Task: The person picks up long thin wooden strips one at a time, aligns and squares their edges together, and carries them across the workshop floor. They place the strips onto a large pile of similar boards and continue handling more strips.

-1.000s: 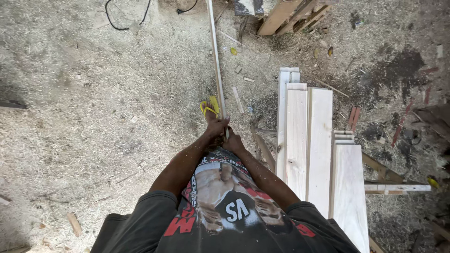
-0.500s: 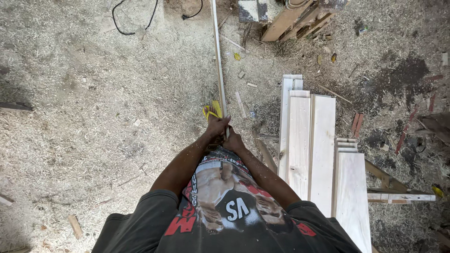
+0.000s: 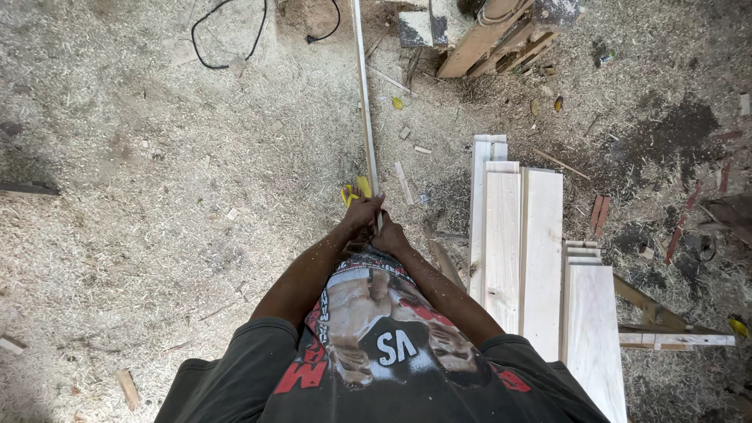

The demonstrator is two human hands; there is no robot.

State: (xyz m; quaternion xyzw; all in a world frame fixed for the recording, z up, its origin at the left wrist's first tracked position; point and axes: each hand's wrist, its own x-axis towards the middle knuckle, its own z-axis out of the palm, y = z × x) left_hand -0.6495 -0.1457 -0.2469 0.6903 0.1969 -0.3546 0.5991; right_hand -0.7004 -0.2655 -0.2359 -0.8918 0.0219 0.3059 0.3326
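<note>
Sawdust floor (image 3: pixel 157 196); both hands (image 3: pixel 374 223) clasp a slat (image 3: pixel 364 102).

This is a rough carpentry workshop, probably open-air or dirt-floored, though the downward view shows no walls to settle that. The ground (image 3: pixel 157 235) is thickly carpeted with pale sawdust and wood shavings. A stack of planed, light-coloured wooden boards (image 3: pixel 521 251) lies on the right, with small offcuts and reddish scrap strips (image 3: pixel 599 213) scattered near it. A black electric cable (image 3: pixel 227 35) loops across the sawdust at the top, beside a pile of rougher brown timber pieces (image 3: pixel 489 39).
</note>
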